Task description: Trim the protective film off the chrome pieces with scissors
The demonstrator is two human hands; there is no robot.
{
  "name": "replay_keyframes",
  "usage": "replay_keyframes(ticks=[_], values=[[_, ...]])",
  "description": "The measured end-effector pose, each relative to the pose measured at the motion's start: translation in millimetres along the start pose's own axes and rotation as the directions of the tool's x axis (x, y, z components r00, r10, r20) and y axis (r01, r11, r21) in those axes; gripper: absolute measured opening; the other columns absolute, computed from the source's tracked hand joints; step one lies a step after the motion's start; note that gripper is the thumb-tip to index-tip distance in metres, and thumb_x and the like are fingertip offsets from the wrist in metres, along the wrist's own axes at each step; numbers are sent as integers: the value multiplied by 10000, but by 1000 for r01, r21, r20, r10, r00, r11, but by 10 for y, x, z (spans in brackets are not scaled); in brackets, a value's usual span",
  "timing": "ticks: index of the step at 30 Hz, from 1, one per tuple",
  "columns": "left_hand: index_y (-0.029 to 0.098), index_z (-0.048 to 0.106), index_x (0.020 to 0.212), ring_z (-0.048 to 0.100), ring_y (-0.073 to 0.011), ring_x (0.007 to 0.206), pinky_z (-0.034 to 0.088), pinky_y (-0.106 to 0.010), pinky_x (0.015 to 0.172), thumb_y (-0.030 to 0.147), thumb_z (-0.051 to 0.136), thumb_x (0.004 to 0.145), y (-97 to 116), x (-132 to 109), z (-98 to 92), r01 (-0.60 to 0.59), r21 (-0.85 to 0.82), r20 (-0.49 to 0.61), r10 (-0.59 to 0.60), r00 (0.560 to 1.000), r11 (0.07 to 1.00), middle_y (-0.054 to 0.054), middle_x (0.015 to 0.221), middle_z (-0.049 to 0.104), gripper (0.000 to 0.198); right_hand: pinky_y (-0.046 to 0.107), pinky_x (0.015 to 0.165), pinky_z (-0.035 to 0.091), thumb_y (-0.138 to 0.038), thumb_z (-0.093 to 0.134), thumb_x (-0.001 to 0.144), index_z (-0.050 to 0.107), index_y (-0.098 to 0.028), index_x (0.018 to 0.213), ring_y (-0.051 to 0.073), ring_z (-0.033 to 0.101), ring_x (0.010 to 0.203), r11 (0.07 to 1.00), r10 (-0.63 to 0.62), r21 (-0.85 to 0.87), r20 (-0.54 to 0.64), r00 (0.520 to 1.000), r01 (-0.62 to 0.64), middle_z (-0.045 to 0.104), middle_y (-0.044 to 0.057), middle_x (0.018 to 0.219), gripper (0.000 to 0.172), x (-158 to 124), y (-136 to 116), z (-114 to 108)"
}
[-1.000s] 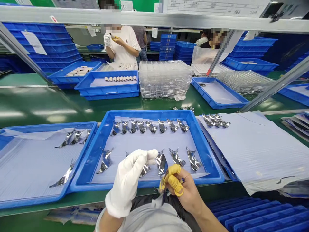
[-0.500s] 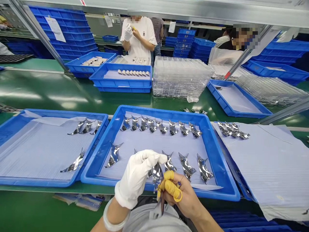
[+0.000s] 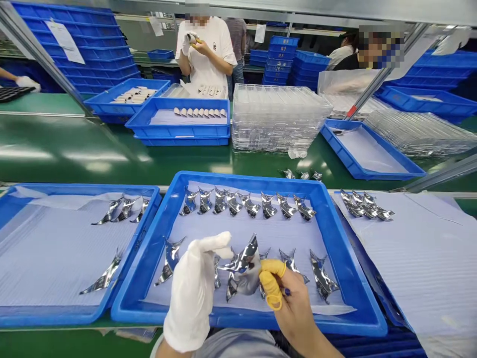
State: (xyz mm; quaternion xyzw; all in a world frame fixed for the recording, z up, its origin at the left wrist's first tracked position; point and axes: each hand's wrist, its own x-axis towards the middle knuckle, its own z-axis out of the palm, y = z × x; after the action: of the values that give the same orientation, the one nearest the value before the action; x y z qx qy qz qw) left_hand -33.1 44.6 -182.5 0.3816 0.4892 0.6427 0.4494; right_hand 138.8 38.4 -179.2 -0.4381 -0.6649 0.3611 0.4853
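**Head view: a chrome-bright curved piece [image 3: 242, 268] held up over a blue tray [image 3: 139, 268]**
The right hand [image 3: 294, 303] has turned the piece broad face up, its fingers, in yellow finger cots [image 3: 272, 283], closed on the edge. The white-gloved left hand [image 3: 194, 288] stands upright just beside it, fingers straight and together; whether they touch the piece cannot be told. The hands hide part of the nearer row of like pieces [image 3: 322, 276], and the piece's lower edge is hard to make out against them. The green counter [image 3: 74, 159] carries further trays.
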Motion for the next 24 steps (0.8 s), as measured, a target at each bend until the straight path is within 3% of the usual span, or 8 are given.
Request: replay_keyframes(ticks=[3,5,8,14,17,21,24], values=[[236,746,1148,725,-220,910,573,-380,945,413,726,866,-47,-10,12,-100,107,4,100,995,989,-58,934,772,333,232,462,403,-210,484,1029,626,-219,895,124,443,468,988,-114,-109,-57,992,107,542,-35,600,195,36,25,29],[267,747,1133,715,-207,991,550,-344,999,261,847,753,-89,-10,37,-174,173,-13,178,984,970,-29,997,776,393,241,526,485,-174,471,1029,629,-220,1036,144,569,537,963,-217,-180,-70,974,201,650,1,699,165,42,45,44],[306,742,1124,695,-176,1071,545,-299,1003,165,803,792,-140,1,68,-264,223,-53,282,958,938,1,1089,774,365,277,654,566,-151,445,1028,588,-205,1216,198,704,732,898,-347,-303,-44,937,318,740,70,863,242,31,68,24],[294,764,1053,679,-196,1135,524,-352,1039,160,704,885,-148,23,82,-209,205,-117,236,965,956,3,1038,795,223,314,676,580,-45,424,932,557,-172,1308,245,725,816,785,-462,-401,129,877,472,756,131,923,419,18,128,-113],[308,759,1060,692,-196,1058,505,-411,1058,160,699,884,-88,20,122,-322,223,-45,340,939,920,12,975,795,238,298,596,548,-12,425,874,584,-209,1227,224,694,721,829,-424,-359,96,900,429,726,94,845,434,43,172,-118],[327,758,1066,687,-185,794,476,-533,1064,219,692,882,38,15,204,-533,279,89,532,842,798,16,799,754,224,249,516,446,-44,427,907,594,-237,979,163,560,556,950,-265,-166,30,964,266,605,0,669,265,90,214,-85],[333,748,1112,659,-177,713,449,-575,1081,229,677,883,118,21,250,-604,320,199,571,796,730,14,773,739,262,239,519,392,-116,430,970,554,-229,845,137,467,532,986,-163,-20,38,986,164,550,-18,641,209,111,227,-88]])
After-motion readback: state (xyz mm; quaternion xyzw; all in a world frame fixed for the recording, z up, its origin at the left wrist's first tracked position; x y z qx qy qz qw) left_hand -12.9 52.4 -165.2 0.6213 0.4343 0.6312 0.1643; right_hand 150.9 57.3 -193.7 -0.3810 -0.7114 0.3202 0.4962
